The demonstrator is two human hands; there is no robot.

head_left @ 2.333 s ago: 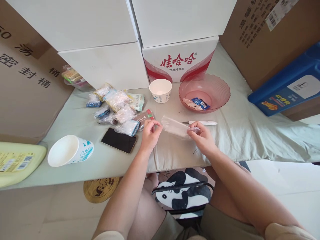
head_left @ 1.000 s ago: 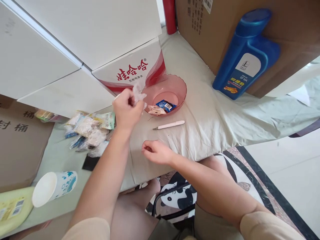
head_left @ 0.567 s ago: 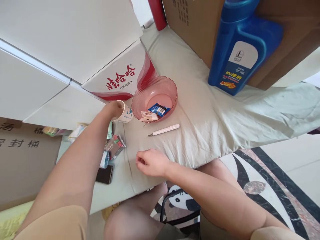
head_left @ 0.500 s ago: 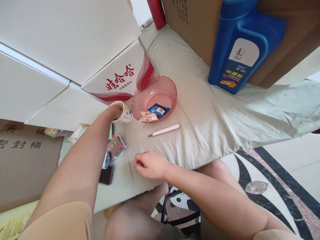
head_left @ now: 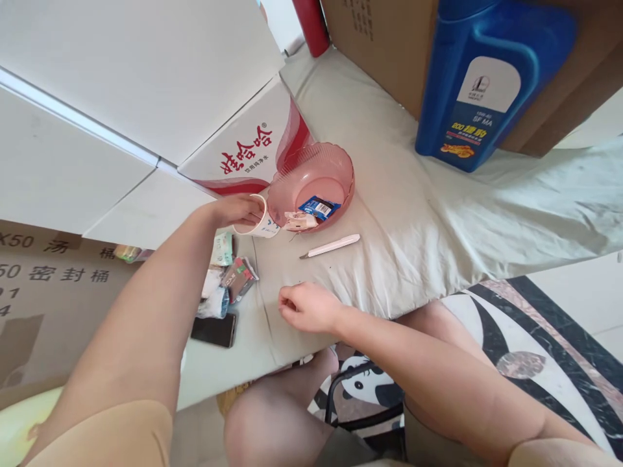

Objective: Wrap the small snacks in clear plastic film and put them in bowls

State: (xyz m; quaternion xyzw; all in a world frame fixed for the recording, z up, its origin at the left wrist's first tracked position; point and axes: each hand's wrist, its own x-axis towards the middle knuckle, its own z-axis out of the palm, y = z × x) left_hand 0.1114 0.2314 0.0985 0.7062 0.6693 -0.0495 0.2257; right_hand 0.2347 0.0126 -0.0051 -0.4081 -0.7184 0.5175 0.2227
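My left hand (head_left: 241,211) reaches over the rim of a white paper cup (head_left: 268,225) with blue print. Its fingers look stretched out and dip into the cup's mouth, where the tips are hidden. My right hand (head_left: 309,308) rests on the cloth, loosely curled, with nothing visible in it. Beside the cup stands a pink, ribbed, clear bowl (head_left: 335,165). In the bowl lie a blue packet (head_left: 320,207) and a pale wrapped packet (head_left: 300,221). A white-handled craft knife (head_left: 335,245) lies in front of the bowl, its tip pointing left.
Several small packets, one of them brown (head_left: 239,280), lie left of my right hand, near a black phone (head_left: 214,329). White cartons (head_left: 243,143) stand at the left. Behind are a blue oil jug (head_left: 479,110), a brown carton (head_left: 384,52) and a red cylinder (head_left: 311,26).
My left hand has drawn partly back out of the cup, showing more of its fingers. The view has shifted slightly, uncovering more packets. My right hand stays curled on the cloth.
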